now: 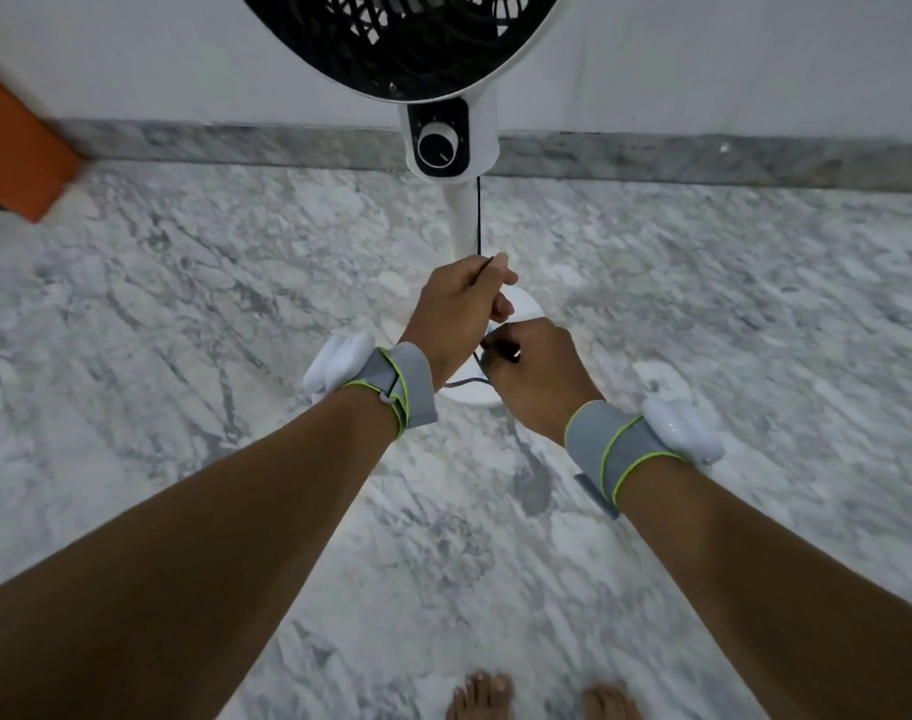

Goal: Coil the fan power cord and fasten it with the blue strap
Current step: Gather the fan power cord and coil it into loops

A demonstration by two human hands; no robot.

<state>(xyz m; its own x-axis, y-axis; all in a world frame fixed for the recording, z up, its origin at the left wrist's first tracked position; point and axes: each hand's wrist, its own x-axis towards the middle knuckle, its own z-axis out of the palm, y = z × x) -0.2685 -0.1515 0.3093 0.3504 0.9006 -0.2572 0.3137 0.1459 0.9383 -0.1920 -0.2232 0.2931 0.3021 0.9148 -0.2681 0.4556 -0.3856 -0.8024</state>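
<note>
A white pedestal fan [443, 142] with a black grille stands against the wall straight ahead. Its thin black power cord [478, 215] drops along the white pole into my left hand [456, 304], which is closed around it. My right hand [537, 376] sits just below and to the right, fingers pinched on the cord's dark end. A sliver of the blue strap [490, 331] shows between the two hands; which hand holds it I cannot tell. A loop of cord [464, 383] hangs under my left wrist. The rest of the cord is hidden by my hands.
The fan's round white base [526, 304] rests on the grey marble floor [184, 314] under my hands. An orange piece of furniture [17, 153] stands at the far left. My bare feet [542, 698] are at the bottom edge. A marble skirting runs along the wall.
</note>
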